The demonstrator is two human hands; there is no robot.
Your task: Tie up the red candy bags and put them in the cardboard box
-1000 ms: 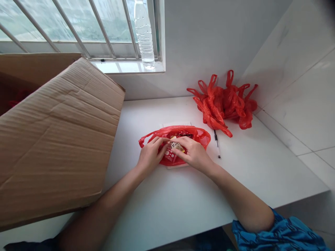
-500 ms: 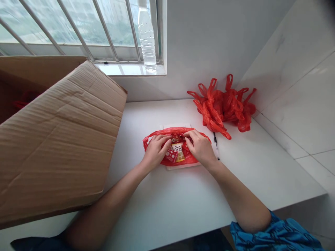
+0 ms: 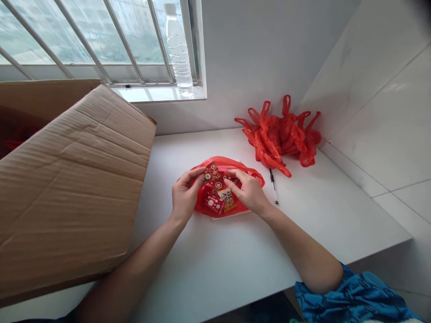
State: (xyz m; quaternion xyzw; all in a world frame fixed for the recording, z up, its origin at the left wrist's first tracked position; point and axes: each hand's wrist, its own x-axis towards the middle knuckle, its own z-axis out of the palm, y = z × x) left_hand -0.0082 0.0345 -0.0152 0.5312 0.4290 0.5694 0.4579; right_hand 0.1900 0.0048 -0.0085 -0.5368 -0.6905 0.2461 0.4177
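Observation:
An open red plastic bag (image 3: 251, 172) lies on the white table (image 3: 215, 260), with small red and yellow packets (image 3: 218, 201) inside it. My left hand (image 3: 183, 197) and my right hand (image 3: 247, 193) are raised over the bag. Between their fingertips they pinch a small red patterned packet (image 3: 213, 174), the left hand at its left end and the right hand at its right end.
A large cardboard box (image 3: 70, 179) with a raised flap fills the left side. A heap of red plastic bags (image 3: 279, 134) sits at the back right by the tiled wall. A pen (image 3: 273, 185) lies right of the open bag. A water bottle (image 3: 178, 49) stands on the window sill.
Both hands have risen from inside the bag and now hold a red packet up between them. The view has shifted slightly to the right.

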